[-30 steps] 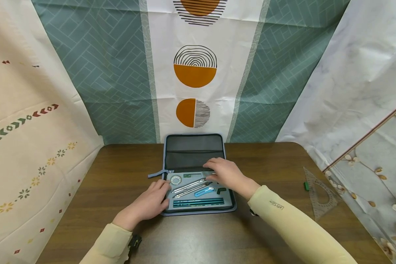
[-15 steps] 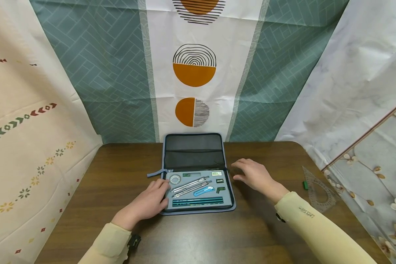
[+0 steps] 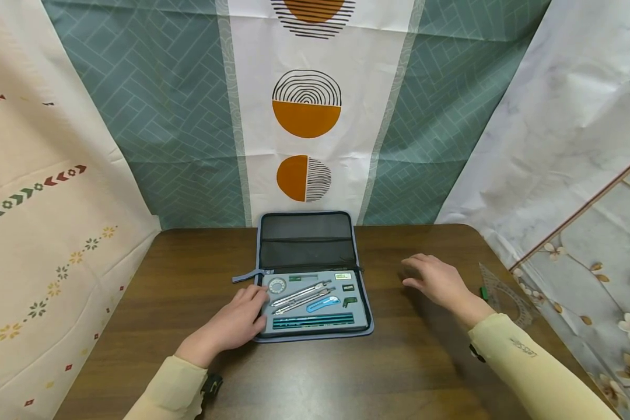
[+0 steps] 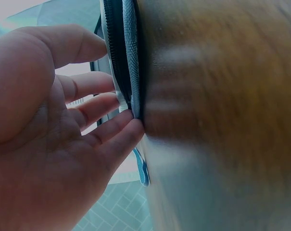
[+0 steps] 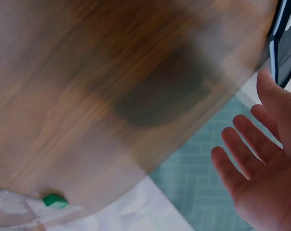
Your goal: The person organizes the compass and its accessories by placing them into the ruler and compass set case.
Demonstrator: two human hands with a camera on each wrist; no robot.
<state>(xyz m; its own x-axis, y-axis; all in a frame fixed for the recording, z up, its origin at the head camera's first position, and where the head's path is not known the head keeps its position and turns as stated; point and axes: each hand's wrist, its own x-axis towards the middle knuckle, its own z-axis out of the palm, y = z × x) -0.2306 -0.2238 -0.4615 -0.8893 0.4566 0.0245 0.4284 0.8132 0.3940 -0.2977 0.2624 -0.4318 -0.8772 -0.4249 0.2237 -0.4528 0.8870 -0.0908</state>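
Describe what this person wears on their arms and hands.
The left hand and right hand are gloveless. The left sleeve and right sleeve are pale yellow; dark lettering marks the right one. A black piece shows beneath the left cuff, a smaller dark one beneath the right.

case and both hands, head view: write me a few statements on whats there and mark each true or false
1. The left hand touches the edge of the case. True.
2. The right hand grips the blue cutter. False: the hand holds nothing, and the blue cutter lies in the case.
3. The clear set square lies to the right of the case. True.
4. The case is zipped shut. False: it lies open.
5. The dark green pencils lie nearer the person than the blue cutter. True.
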